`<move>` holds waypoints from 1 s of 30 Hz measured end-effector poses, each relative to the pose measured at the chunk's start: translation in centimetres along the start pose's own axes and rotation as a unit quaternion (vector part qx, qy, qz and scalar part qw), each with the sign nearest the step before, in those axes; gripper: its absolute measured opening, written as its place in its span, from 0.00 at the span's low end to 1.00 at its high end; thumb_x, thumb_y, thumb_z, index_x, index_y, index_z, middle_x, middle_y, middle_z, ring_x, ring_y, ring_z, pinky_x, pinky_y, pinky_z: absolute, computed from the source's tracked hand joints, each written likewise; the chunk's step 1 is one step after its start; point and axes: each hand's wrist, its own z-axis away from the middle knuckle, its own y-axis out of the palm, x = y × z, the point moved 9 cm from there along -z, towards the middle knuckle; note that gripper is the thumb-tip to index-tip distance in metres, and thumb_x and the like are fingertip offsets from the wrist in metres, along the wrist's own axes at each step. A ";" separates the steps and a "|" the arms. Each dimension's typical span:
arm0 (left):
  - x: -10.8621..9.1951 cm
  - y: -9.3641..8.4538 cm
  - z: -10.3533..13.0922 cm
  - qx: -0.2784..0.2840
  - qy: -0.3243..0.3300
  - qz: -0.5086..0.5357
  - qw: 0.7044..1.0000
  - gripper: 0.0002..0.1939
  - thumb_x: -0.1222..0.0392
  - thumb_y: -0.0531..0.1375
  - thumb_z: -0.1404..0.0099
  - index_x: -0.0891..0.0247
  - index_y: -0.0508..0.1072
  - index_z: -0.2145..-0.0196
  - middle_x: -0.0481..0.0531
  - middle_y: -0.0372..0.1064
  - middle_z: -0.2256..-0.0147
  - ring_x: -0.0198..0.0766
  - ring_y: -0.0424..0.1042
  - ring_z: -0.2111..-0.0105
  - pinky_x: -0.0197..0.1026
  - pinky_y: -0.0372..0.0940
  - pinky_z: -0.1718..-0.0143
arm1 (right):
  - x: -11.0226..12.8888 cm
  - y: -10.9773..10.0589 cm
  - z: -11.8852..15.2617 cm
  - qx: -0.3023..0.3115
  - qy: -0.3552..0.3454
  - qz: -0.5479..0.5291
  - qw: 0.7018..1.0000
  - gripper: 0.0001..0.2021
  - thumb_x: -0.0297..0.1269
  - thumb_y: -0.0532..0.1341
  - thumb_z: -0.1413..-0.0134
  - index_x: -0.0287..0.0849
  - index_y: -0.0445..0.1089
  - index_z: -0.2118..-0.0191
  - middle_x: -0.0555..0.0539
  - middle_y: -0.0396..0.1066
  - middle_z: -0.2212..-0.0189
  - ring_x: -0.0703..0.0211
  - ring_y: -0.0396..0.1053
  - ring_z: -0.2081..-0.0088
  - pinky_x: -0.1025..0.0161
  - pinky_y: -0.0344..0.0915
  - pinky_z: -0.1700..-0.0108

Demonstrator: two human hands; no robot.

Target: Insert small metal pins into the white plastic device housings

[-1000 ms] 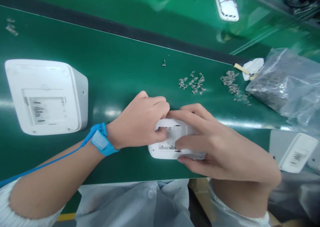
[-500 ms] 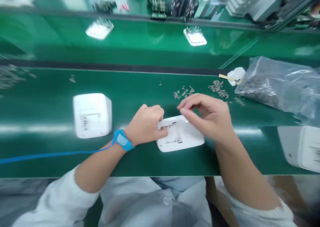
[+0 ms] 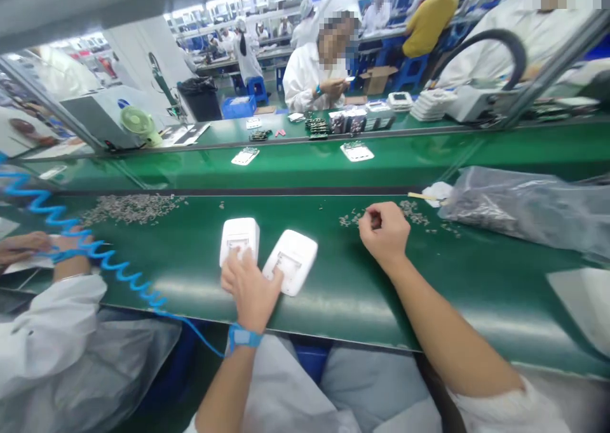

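Two white plastic housings lie close together on the green bench: a left housing (image 3: pixel 242 231) and a right housing (image 3: pixel 299 250), each with a rectangular recess in its upper face. My left hand (image 3: pixel 250 288), fingers spread, rests over both, its fingers on the left one and its thumb on the right one. A blue wrist strap (image 3: pixel 244 336) circles that wrist. Farther right, my right hand (image 3: pixel 387 235) has its fingers curled into a pinch beside small metal parts (image 3: pixel 350 218). What sits between those fingertips, if anything, is hidden.
A larger heap of metal parts (image 3: pixel 136 209) lies at left, beneath a blue coiled cord (image 3: pixel 112 259). A clear bag of parts (image 3: pixel 500 204) lies at right. White pieces with circuit boards (image 3: pixel 357 152) rest on the far ledge. A co-worker's hands (image 3: pixel 71 242) are at the left edge.
The view has tipped upward. The housing under my hands has shifted left beside the other one and turned. My left hand now spans both; my right hand has left the housing for the small metal parts.
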 end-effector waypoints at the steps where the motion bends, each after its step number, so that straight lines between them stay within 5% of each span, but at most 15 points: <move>1: 0.5 0.1 -0.5 0.004 0.001 0.005 1.000 0.28 0.54 0.60 0.40 0.62 0.60 0.44 0.67 0.57 0.40 0.62 0.53 0.39 0.63 0.50 0.43 | -0.6 -0.3 -0.2 -0.014 0.001 0.015 1.000 0.04 0.28 0.58 0.47 0.41 0.68 0.65 0.46 0.68 0.71 0.58 0.64 0.72 0.60 0.65 0.66; 4: 2.5 0.6 -1.4 0.022 -0.019 0.020 0.999 0.25 0.56 0.57 0.38 0.61 0.60 0.44 0.63 0.66 0.45 0.54 0.61 0.42 0.60 0.48 0.42 | -1.5 0.5 -0.5 0.032 -0.020 0.033 0.999 0.10 0.26 0.56 0.48 0.40 0.69 0.60 0.42 0.70 0.65 0.54 0.67 0.63 0.59 0.66 0.60; 9: 6.0 0.6 -2.0 0.016 -0.064 0.003 0.998 0.22 0.54 0.57 0.39 0.60 0.63 0.48 0.59 0.69 0.47 0.50 0.65 0.45 0.57 0.49 0.44 | -0.4 5.7 1.3 0.246 -0.098 0.078 0.961 0.10 0.30 0.57 0.43 0.41 0.73 0.58 0.43 0.72 0.60 0.51 0.66 0.58 0.58 0.61 0.57; 20: 15.9 -1.3 -7.8 -0.016 -0.114 -0.075 0.991 0.23 0.51 0.55 0.40 0.69 0.70 0.53 0.68 0.69 0.51 0.59 0.64 0.47 0.57 0.55 0.47 | -0.5 6.4 1.3 0.245 -0.101 0.123 0.956 0.07 0.28 0.57 0.44 0.38 0.73 0.62 0.40 0.69 0.61 0.50 0.60 0.59 0.57 0.52 0.62; 22: 15.4 -3.2 -7.8 -0.092 -0.107 -0.087 0.986 0.23 0.50 0.54 0.40 0.70 0.69 0.53 0.70 0.66 0.50 0.62 0.60 0.44 0.60 0.54 0.46 | 0.0 6.3 1.3 0.241 -0.109 0.116 0.957 0.09 0.26 0.58 0.47 0.39 0.73 0.61 0.40 0.68 0.59 0.51 0.59 0.59 0.58 0.51 0.62; 25: 11.3 -5.1 -6.4 -0.194 -0.032 -0.058 0.979 0.21 0.48 0.54 0.38 0.67 0.69 0.54 0.68 0.64 0.49 0.61 0.57 0.43 0.61 0.52 0.44 | 0.8 6.5 1.5 0.245 -0.137 0.100 0.954 0.11 0.22 0.58 0.47 0.41 0.73 0.60 0.42 0.68 0.58 0.52 0.58 0.58 0.58 0.50 0.62; 30: 1.1 -2.4 -4.7 -0.124 0.112 0.030 0.986 0.14 0.52 0.56 0.37 0.62 0.69 0.57 0.59 0.68 0.53 0.54 0.62 0.48 0.56 0.55 0.47 | 0.7 7.4 1.8 0.258 -0.162 0.075 0.949 0.13 0.23 0.55 0.39 0.43 0.76 0.60 0.42 0.69 0.58 0.51 0.57 0.58 0.56 0.48 0.61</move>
